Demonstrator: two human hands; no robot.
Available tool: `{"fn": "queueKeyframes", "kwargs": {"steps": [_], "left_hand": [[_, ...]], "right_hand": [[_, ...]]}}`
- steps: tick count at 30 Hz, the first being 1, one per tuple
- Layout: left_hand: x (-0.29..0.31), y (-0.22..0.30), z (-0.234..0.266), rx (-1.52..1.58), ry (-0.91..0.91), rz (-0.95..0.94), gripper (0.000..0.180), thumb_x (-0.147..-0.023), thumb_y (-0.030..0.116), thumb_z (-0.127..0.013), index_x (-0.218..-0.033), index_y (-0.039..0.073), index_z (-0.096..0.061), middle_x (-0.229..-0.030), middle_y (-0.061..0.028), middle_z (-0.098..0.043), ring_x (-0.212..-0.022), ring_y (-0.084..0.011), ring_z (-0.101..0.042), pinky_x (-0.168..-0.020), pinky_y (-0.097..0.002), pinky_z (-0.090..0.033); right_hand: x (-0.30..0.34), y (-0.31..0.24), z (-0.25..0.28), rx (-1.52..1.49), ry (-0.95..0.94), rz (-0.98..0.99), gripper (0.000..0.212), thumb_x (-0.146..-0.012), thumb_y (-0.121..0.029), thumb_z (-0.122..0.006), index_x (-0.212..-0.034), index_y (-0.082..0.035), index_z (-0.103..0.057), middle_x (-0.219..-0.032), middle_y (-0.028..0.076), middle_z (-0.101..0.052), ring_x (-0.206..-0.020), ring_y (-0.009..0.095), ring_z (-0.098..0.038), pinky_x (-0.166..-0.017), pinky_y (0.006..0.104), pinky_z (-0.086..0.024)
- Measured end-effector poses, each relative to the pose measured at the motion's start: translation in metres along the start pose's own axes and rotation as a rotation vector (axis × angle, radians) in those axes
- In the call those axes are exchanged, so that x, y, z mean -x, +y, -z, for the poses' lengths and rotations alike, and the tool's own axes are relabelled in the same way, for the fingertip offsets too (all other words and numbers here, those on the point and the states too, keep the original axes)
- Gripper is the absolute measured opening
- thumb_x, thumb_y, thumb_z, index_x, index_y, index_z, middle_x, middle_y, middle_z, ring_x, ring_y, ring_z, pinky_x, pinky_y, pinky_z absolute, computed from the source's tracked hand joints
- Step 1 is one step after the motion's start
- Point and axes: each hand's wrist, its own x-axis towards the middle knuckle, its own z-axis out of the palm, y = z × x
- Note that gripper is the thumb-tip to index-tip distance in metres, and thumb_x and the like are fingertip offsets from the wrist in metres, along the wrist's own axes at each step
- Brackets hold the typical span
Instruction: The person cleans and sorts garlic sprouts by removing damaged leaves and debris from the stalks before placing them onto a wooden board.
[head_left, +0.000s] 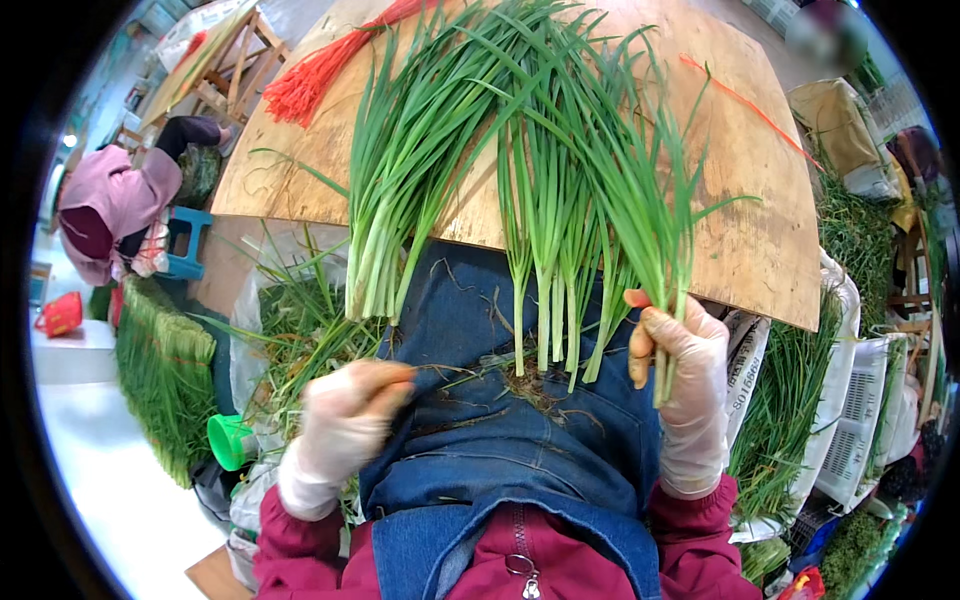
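My right hand [679,352], in a thin translucent glove, pinches a small bunch of garlic chives [672,262] near the base of its stems. The pale stem ends poke out below the fingers, and the leaves reach up onto the wooden board [755,235]. My left hand [352,408], gloved alike and smeared by motion, is closed above my lap; thin brown strands show by its fingertips, but what it grips is unclear. Between the hands, more chives [545,230] lie with their stems over the board's near edge. A thicker pile [400,200] rests to their left.
Red ties [310,85] lie at the board's far left, and a single red strand [750,105] at its right. Trimmed scraps [530,385] litter my denim apron [480,440]. Sacks of greens [785,420] stand at right, bundled chives [165,375] at left. Someone in pink [125,195] sits farther left.
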Motion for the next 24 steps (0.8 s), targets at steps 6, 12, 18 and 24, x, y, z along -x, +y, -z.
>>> {"fn": "queueKeyframes", "kwargs": {"steps": [6,12,18,24], "left_hand": [[-0.056,0.026,-0.076,-0.082,0.074,-0.106,0.018,-0.071,0.014,-0.065,-0.079,0.0,-0.057,-0.067,-0.0136,-0.057,-0.06,-0.0218,-0.058,-0.052,-0.0286,-0.044],[-0.074,0.011,-0.086,0.29,0.012,0.191,0.017,-0.074,0.014,-0.062,-0.07,0.0,-0.055,-0.053,-0.004,-0.049,-0.042,-0.0128,-0.045,-0.043,-0.0254,-0.037],[-0.067,0.02,-0.044,0.88,-0.202,0.536,0.018,-0.08,0.015,-0.052,-0.077,-0.002,-0.056,-0.042,0.0006,-0.042,-0.029,-0.0045,-0.031,-0.028,-0.0183,-0.023],[-0.052,0.013,-0.038,0.985,-0.361,0.513,0.026,-0.081,0.022,-0.05,-0.081,-0.004,-0.055,-0.042,-0.0001,-0.04,-0.03,-0.0056,-0.03,-0.031,-0.0193,-0.023]], "right_hand": [[0.007,0.005,-0.004,0.243,0.045,-0.031,0.024,-0.08,-0.007,-0.056,-0.1,0.004,-0.05,-0.072,0.007,-0.057,-0.056,0.009,-0.052,-0.05,0.0194,-0.043],[0.006,-0.002,0.009,0.142,-0.019,-0.016,0.028,-0.079,-0.005,-0.056,-0.103,0.007,-0.049,-0.075,0.011,-0.059,-0.056,0.012,-0.055,-0.052,0.0203,-0.044],[0.006,0.003,0.004,0.409,0.123,0.222,0.027,-0.079,-0.006,-0.056,-0.103,0.005,-0.05,-0.075,0.01,-0.058,-0.058,0.011,-0.055,-0.054,0.02,-0.043],[0.02,-0.013,-0.037,0.34,0.103,0.231,0.023,-0.078,-0.004,-0.057,-0.099,0.003,-0.053,-0.076,0.009,-0.059,-0.057,0.01,-0.054,-0.053,0.0203,-0.044]]}}
